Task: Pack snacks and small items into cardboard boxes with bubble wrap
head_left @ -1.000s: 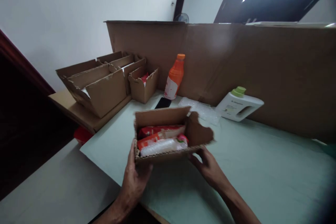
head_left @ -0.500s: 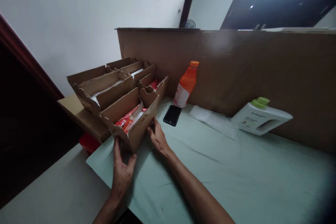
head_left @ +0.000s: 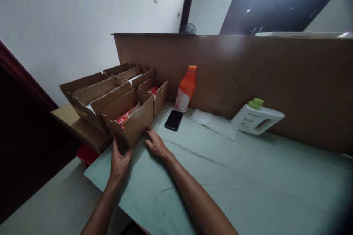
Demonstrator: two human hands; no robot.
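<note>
A small open cardboard box with red packets inside stands at the left end of the pale green table top, pushed against a row of similar open boxes. My left hand lies flat at the box's near left corner, fingertips touching it. My right hand rests flat on the table at the box's near right corner, fingers spread, just touching or a little off the cardboard. Neither hand holds anything.
A black phone lies just right of the boxes. Behind it stand an orange bottle, a clear plastic bag and a white jug with a green cap, all against a tall cardboard wall. A red object sits under the table edge.
The box with red packets went from being held up before me to standing at the left beside the other boxes. Both hands have let go and now lie flat at its near corners.
</note>
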